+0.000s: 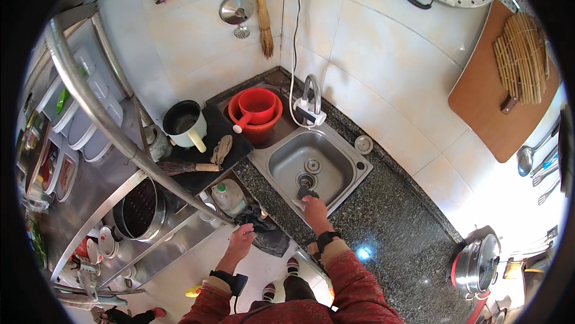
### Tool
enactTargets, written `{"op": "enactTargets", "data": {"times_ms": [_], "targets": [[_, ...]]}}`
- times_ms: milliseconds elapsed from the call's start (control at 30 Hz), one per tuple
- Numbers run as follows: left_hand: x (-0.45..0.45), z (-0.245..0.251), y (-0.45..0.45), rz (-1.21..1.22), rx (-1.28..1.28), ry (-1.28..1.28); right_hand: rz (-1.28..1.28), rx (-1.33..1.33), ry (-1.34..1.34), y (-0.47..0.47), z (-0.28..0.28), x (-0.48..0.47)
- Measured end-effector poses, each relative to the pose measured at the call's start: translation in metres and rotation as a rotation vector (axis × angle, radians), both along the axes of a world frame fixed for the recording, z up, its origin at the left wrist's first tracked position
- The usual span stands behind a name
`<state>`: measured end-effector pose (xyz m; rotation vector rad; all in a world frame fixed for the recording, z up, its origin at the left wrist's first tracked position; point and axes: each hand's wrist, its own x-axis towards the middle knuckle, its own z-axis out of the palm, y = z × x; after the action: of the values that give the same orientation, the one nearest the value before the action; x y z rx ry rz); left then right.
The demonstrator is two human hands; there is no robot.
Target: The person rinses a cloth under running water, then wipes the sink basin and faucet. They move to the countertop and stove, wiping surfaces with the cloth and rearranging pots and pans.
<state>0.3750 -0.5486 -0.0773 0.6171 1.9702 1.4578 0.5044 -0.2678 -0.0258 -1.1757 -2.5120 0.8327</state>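
Observation:
My right hand (315, 211) reaches over the near rim of the stainless steel sink (287, 162). Its fingers are closed on a dark grey scrubber (307, 191), probably steel wool, at the near side of the drain fitting (307, 180). A small pale piece shows beside those fingers, too little of it to name. My left hand (241, 236) hangs lower, in front of the counter, near a black plastic bag (269, 236). Its fingers are curled and nothing shows in them, but their inner side is hidden. At the sink's back corner stands a faucet (311, 92) with a white heater body.
A red dipper (257, 105) sits in a red basin (265, 137) left of the sink. Beside them are a pot (186, 128) and a hand broom (188, 167). A metal rack (96, 108) rises at left. A steamer pot (476, 263) stands far right on the granite counter (395, 225).

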Motion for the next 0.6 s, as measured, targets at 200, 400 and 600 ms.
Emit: {"op": "enactTargets", "data": {"times_ms": [200, 400, 600], "targets": [[-0.009, 0.035, -0.018, 0.026, 0.080, -0.088, -0.140, 0.119, 0.217, -0.021, 0.009, -0.002], [-0.014, 0.073, -0.030, 0.026, 0.045, -0.119, -0.245, -0.272, 0.466, -0.023, -0.004, -0.009], [-0.017, 0.115, 0.000, 0.104, 0.100, -0.492, -0.201, -1.262, 1.083, -0.012, 0.036, -0.009]]}}
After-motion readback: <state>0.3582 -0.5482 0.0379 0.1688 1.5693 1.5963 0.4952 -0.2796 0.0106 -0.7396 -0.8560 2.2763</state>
